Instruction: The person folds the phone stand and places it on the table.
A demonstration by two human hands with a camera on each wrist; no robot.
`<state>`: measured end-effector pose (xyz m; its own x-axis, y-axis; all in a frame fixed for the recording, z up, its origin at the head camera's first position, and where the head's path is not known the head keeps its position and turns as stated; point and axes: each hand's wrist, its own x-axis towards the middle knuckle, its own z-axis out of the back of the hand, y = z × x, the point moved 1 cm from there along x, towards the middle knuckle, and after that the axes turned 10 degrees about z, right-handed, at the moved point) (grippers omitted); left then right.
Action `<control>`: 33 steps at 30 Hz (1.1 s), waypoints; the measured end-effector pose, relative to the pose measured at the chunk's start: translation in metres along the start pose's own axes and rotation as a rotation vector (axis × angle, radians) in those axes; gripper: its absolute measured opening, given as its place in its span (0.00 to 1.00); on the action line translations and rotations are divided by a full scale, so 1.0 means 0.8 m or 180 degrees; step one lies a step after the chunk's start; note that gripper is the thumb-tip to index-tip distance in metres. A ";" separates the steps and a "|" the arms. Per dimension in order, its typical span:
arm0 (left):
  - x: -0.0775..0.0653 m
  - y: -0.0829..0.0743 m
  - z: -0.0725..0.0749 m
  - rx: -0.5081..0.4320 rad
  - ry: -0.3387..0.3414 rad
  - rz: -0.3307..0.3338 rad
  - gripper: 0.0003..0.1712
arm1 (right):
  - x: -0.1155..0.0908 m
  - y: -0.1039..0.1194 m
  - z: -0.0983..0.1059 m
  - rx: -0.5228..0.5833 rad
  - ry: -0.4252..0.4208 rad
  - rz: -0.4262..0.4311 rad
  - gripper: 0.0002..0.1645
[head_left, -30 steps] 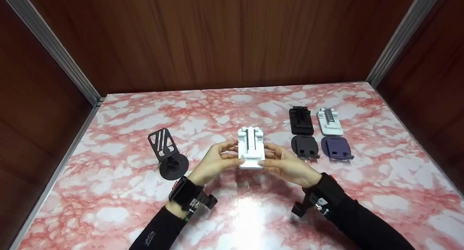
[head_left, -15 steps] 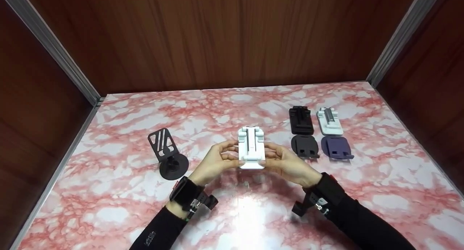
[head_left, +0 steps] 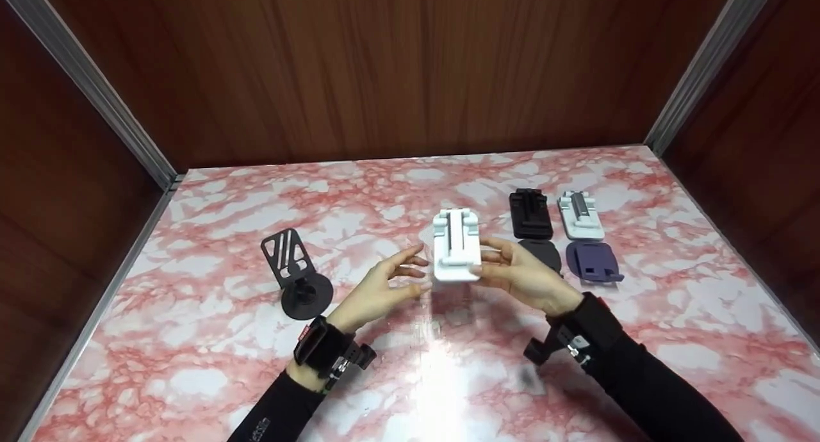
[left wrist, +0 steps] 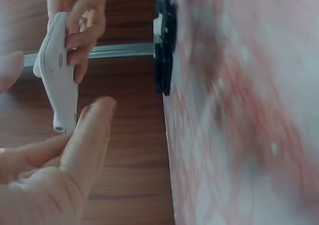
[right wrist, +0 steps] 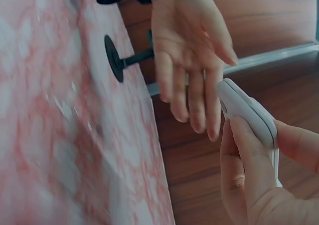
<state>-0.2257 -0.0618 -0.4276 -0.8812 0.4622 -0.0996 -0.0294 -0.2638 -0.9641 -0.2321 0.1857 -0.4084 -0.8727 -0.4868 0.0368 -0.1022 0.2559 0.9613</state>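
A white folding phone stand, folded flat, is held up off the table by my right hand. Its thumb lies on the front, with fingers behind the right edge. To the left, my left hand is apart from the stand, its fingers extended and holding nothing. The left wrist view shows the back of the phone stand in the right hand's fingers. In the right wrist view, the left palm faces the stand across a small gap.
At the left stands a black phone holder with a round base. On the right are a black folding stand, a white-and-grey one, a purple holder and a dark grey holder, partly hidden by the right hand. Wooden panels enclose the table.
Both hands held the white phone stand earlier. The left hand has let go, and the right hand has moved the stand slightly right and away from the body.
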 end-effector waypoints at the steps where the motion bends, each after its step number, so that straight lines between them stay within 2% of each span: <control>1: -0.001 0.001 0.000 0.0118 -0.0030 -0.0038 0.39 | 0.001 0.001 0.003 -0.0017 -0.0015 0.0015 0.41; 8: -0.013 0.003 0.000 0.0984 -0.0301 -0.0283 0.38 | 0.008 0.007 0.024 -0.0122 -0.0131 0.0075 0.42; 12: -0.021 0.002 0.001 0.1458 -0.0521 -0.0241 0.38 | 0.014 0.009 0.034 -0.0253 -0.0155 0.0100 0.41; 16: -0.024 0.002 0.002 0.1773 -0.0641 -0.0178 0.38 | 0.017 0.012 0.041 -0.0303 -0.0175 0.0090 0.41; 21: -0.028 0.001 0.006 0.2011 -0.0719 -0.0219 0.38 | 0.024 0.010 0.047 -0.0438 -0.0180 0.0102 0.40; 28: -0.031 0.001 0.010 0.2170 -0.0831 -0.0329 0.37 | 0.037 0.013 0.055 -0.0574 -0.0236 0.0096 0.39; 33: -0.031 0.004 0.012 0.2317 -0.0902 -0.0318 0.38 | 0.046 0.015 0.063 -0.0836 -0.0323 0.0079 0.41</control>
<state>-0.2082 -0.0822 -0.4261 -0.9419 0.3052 0.1400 -0.3302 -0.7657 -0.5519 -0.2893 0.2127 -0.4089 -0.9181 -0.3937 0.0465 0.0355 0.0350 0.9988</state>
